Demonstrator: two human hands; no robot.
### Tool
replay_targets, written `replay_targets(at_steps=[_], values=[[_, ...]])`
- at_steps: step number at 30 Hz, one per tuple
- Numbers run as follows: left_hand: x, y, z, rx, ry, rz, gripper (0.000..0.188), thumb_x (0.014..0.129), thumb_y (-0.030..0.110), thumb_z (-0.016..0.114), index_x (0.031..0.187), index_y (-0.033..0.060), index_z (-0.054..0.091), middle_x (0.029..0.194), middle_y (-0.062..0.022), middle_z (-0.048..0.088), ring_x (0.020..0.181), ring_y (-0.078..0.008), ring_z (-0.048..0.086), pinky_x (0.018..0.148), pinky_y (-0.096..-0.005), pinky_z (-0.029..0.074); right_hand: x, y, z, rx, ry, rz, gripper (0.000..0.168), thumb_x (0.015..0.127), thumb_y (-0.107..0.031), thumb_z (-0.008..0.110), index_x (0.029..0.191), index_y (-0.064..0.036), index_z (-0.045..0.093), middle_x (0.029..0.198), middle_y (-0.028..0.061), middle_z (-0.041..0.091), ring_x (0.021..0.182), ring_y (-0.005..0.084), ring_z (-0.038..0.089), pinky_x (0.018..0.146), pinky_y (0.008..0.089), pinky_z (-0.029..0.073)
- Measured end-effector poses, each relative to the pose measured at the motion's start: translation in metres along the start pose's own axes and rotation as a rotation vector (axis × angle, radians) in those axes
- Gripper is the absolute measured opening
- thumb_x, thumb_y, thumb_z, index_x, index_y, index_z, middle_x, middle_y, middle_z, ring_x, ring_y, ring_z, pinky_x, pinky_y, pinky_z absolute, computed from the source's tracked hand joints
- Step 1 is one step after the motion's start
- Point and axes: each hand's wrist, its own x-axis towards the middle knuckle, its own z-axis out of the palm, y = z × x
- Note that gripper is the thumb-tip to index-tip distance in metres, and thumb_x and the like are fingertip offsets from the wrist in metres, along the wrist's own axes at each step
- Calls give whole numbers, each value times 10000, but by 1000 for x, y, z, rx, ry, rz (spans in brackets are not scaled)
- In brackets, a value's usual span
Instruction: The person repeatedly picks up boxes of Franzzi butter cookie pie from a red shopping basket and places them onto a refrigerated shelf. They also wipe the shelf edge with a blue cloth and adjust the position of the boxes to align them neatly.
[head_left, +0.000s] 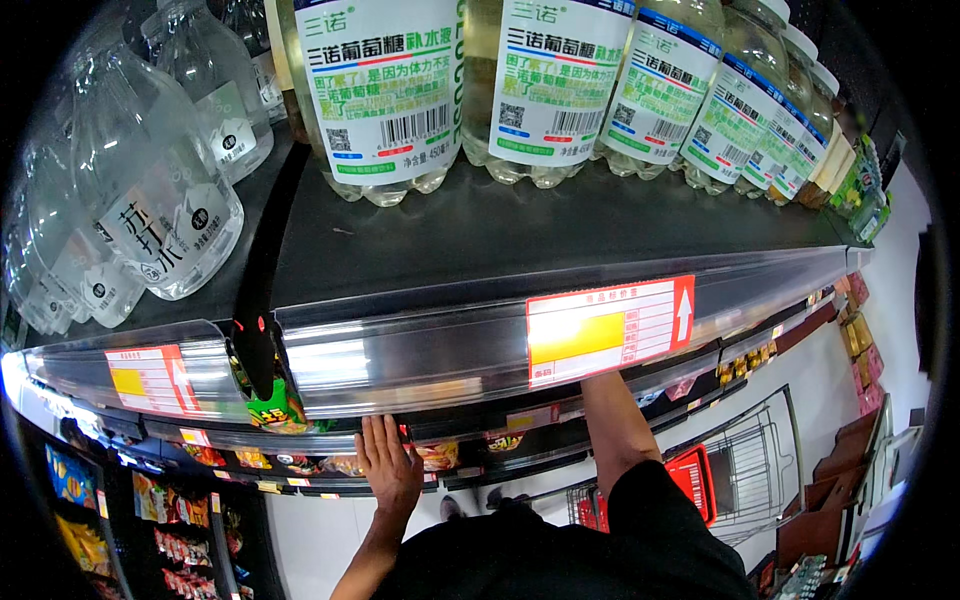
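Note:
My left hand (389, 463) rests palm down, fingers extended and nearly together, by the front edge of a lower shelf. Nothing shows in its fingers. My right forearm reaches under the upper shelf's edge, behind a red and white price tag (611, 330); the right hand itself is hidden. Above, the black shelf (450, 240) carries a row of labelled plastic drink bottles (382, 97) on the right. Clear soda water bottles (172, 217) stand at the left. A black divider strip (270, 217) runs between the two groups, with a green snack packet (276, 409) below its front end.
Lower shelves hold packaged snacks (435, 455). A wire shopping cart (757, 465) with a red basket (694, 480) stands at the lower right. Brown cartons (832, 480) are beyond it. Racks of snack bags (180, 551) stand at the lower left.

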Motion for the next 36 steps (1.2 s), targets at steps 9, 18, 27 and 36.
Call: replay_targets(at_steps=[9,18,27,36], values=[[-5,-5,9,7,17,27,930,795,56,719,1579,8,222,1633,-263,244,1535,-419,204,1234,-595,137,-21,-13,8,-50,-31,-51,280,865,-143,726,1104,-9,671,1041,184,681,938,314,663,816,422,529],[-3,-4,5,-11,-22,-4,918,808,78,719,1580,8,228,1645,-252,222,1544,-406,180,1237,-590,116,-39,-36,36,-71,-109,-139,293,867,-162,725,1113,-12,669,1058,186,677,964,323,656,835,434,525],[-2,-3,1,2,-35,-15,914,810,68,718,1577,4,225,1631,-266,239,1535,-422,192,1232,-598,132,-18,-32,34,-98,-84,-126,307,869,-181,724,1121,-14,667,1075,189,674,989,332,649,854,445,521],[-2,-1,-1,6,-10,8,862,829,83,708,1563,2,264,1616,-259,281,1527,-419,225,1234,-593,143,-21,-35,34,-106,-76,-127,322,871,-200,722,1130,-16,666,1092,192,670,1015,341,641,874,456,517]])
